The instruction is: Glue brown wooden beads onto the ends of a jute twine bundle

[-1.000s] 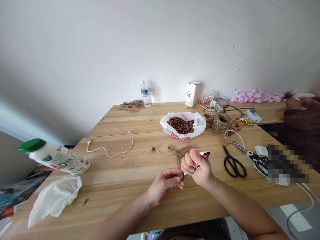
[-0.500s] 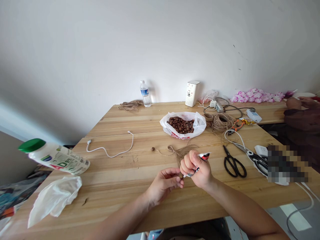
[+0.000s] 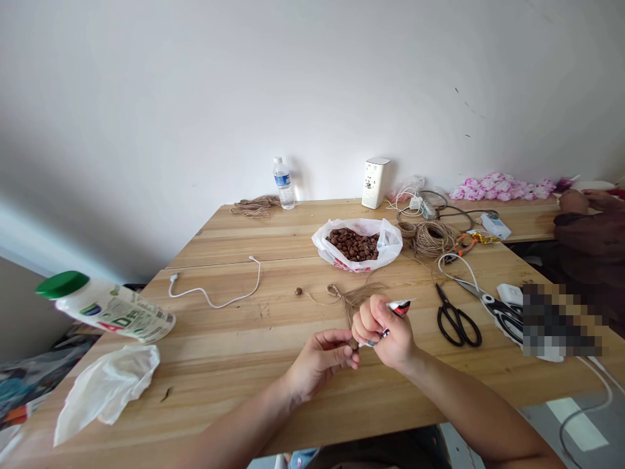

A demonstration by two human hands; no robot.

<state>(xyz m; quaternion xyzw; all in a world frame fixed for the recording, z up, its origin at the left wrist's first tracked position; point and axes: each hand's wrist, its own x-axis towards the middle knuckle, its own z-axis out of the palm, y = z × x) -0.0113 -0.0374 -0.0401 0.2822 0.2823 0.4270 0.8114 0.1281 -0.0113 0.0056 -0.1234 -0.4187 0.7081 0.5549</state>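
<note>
My left hand point(image 3: 319, 361) pinches a small brown bead point(image 3: 353, 342) between thumb and fingers above the wooden table point(image 3: 234, 339). My right hand point(image 3: 385, 332) is closed round a small red, white and black tube point(image 3: 398, 307), its tip against the bead. Just beyond the hands lies a bundle of jute twine point(image 3: 354, 296) with a loose bead point(image 3: 297, 291) on a strand. A white plastic bag of brown beads point(image 3: 356, 244) sits farther back.
Black scissors point(image 3: 456, 319), twine coils point(image 3: 430, 238), a white cable point(image 3: 215, 286), a water bottle point(image 3: 284, 184), a white box point(image 3: 375, 183) and pink flowers point(image 3: 498, 187) lie around. A green-capped bottle point(image 3: 105, 306) and crumpled bag point(image 3: 105, 387) are at left. Another person's arm point(image 3: 590, 225) rests at right.
My right hand has turned slightly, lowering the tube's tip toward the bead. Everything else is as before.
</note>
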